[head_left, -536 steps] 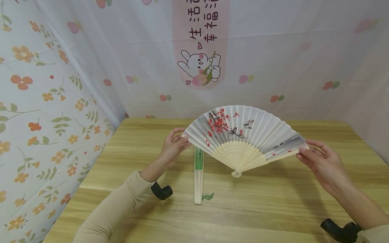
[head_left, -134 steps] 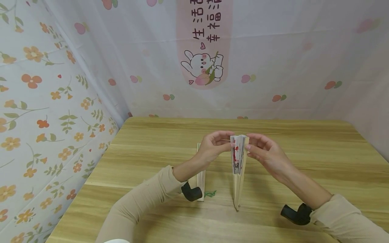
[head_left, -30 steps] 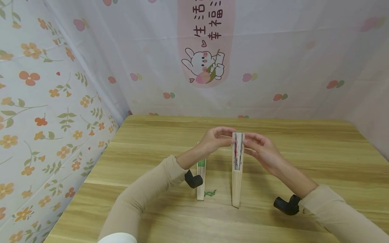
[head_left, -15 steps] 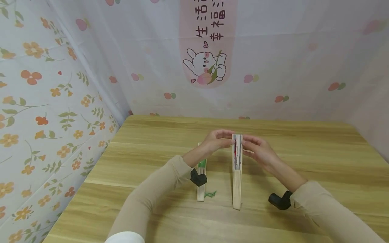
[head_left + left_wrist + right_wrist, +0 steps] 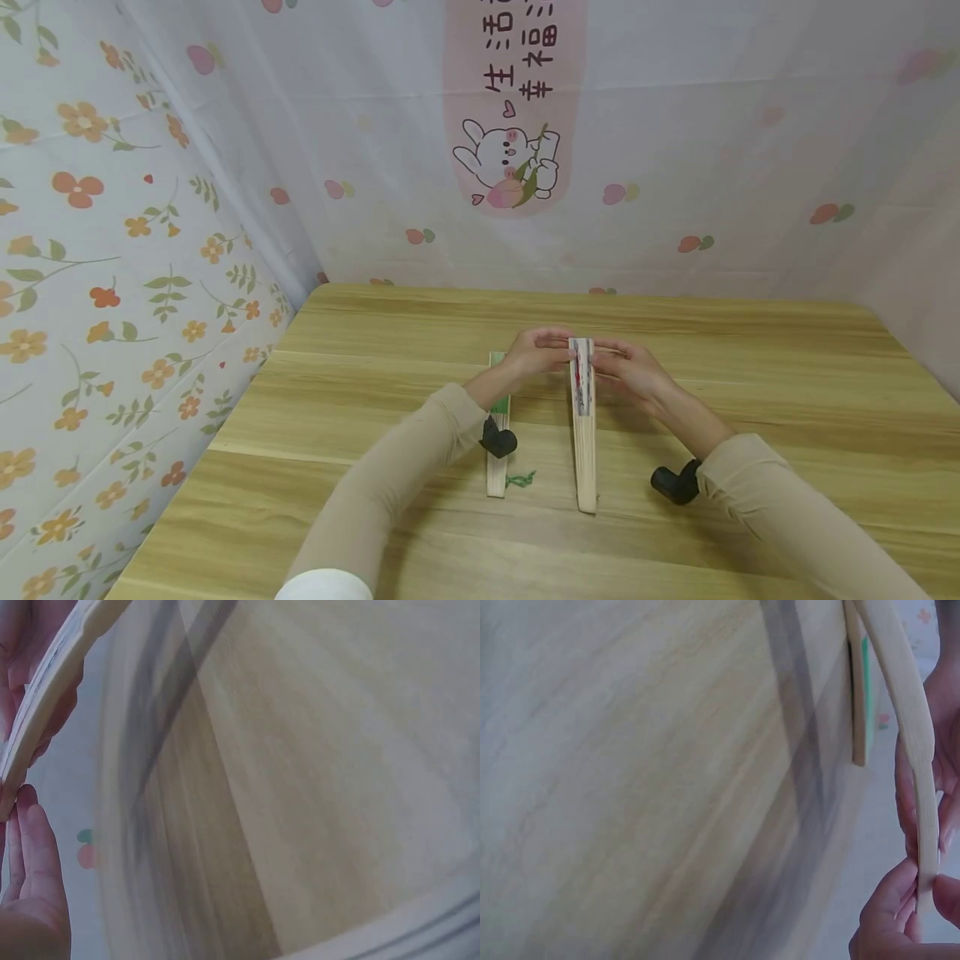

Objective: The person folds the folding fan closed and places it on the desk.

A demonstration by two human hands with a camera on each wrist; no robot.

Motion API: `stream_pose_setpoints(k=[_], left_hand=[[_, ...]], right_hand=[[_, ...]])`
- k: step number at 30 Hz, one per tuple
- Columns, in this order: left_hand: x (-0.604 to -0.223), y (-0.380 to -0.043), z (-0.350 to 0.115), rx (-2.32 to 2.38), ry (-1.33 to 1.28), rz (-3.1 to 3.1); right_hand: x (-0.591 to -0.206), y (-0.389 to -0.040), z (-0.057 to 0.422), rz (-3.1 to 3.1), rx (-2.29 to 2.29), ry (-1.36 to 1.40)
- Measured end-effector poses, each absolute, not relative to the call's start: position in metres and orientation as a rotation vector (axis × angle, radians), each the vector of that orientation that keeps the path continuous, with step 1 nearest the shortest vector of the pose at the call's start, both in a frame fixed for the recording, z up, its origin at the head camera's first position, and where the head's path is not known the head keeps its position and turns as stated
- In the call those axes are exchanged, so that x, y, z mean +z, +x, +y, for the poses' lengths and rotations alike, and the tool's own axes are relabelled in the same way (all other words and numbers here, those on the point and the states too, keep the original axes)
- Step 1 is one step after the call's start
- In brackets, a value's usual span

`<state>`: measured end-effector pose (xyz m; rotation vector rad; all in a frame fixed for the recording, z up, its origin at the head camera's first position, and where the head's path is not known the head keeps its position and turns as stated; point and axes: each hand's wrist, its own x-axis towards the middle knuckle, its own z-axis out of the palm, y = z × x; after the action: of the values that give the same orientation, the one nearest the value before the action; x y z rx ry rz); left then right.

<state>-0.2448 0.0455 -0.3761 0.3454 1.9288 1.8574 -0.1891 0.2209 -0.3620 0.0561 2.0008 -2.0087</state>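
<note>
A folding fan (image 5: pixel 585 458), folded into a narrow pale stick with a strip of white, red-printed cloth at its far half, is held between both hands above the table. At its far end my left hand (image 5: pixel 542 351) pinches the left side. My right hand (image 5: pixel 633 372) pinches the same end from the right. The left wrist view has the left hand (image 5: pixel 37 892) with fingertips at the fan's (image 5: pixel 52 690) edge. In the right wrist view, the right thumb and fingers (image 5: pixel 889 904) clasp the pale guard stick (image 5: pixel 907 712).
A second folded fan (image 5: pixel 497 477), with green cloth and a green tassel (image 5: pixel 521 480), lies left of the held one, partly hidden by the left forearm. Black wrist mounts (image 5: pixel 677 482) hang under both sleeves. A patterned curtain (image 5: pixel 675 150) stands behind the wooden table (image 5: pixel 360 333).
Spread wide at first, the fan was brought together by both hands and is now fully folded. Over the last second the hands and the fan's far end have come slightly nearer and left.
</note>
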Motion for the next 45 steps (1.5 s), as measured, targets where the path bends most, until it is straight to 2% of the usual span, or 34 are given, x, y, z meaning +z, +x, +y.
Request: stream_pose_setpoints(k=[8,26,45], left_hand=[[-0.386,-0.246,0.05,1.837,0.252,1.941],[-0.398,-0.248,0.059,1.837,0.123,1.927],[-0.403,-0.248,0.061,1.772,0.116,1.998]], right_hand=[[-0.372,-0.19,0.228,1.931,-2.047,-0.046],[-0.383,-0.207,0.228,1.989,-1.901,0.203],[-0.389,-0.212,0.229,2.095,-1.804,0.179]])
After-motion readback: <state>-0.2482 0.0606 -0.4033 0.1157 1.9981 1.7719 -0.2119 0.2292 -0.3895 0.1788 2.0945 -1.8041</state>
